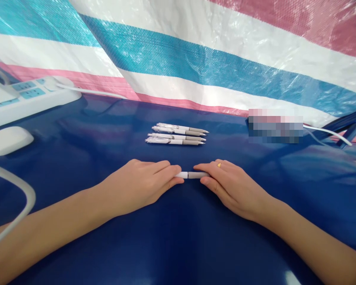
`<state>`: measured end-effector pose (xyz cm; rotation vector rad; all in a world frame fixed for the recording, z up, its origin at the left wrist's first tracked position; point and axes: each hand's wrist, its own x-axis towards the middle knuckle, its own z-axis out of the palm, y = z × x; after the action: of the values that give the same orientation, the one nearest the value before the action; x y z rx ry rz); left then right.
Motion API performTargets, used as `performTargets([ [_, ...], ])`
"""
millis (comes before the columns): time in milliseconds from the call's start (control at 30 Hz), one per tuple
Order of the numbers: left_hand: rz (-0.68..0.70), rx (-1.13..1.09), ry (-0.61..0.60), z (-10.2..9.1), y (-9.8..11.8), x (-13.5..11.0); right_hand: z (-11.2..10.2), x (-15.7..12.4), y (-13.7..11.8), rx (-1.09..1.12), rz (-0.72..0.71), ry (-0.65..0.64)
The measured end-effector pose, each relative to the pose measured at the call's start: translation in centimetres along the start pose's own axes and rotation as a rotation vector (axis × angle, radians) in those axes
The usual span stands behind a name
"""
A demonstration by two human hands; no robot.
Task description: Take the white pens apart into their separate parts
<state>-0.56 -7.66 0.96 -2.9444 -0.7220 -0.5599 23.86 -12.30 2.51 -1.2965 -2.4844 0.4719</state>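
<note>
Hands meet at a single white pen with a grey grip (192, 175), held level over the glossy blue table (178, 245): the left hand (136, 188) pinches its white end and the right hand (234, 190), wearing a ring, pinches its grey end. Off to the far left sit a white power strip (26, 95) and a white computer mouse (8, 140). Ahead of the hands, four similar pens (176, 133) lie side by side, and further right a blurred patch (275, 126) hides part of the table.
</note>
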Motion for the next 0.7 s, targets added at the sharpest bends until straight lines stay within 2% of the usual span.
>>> performTargets([
  [300, 0.052, 0.019, 0.037, 0.1, -0.1, -0.08, 0.16, 0.29, -0.14, -0.063, -0.051, 0.014],
  [700, 0.028, 0.028, -0.011, 0.03, -0.04, 0.0, 0.08, 0.08, -0.12, -0.035, -0.054, 0.004],
])
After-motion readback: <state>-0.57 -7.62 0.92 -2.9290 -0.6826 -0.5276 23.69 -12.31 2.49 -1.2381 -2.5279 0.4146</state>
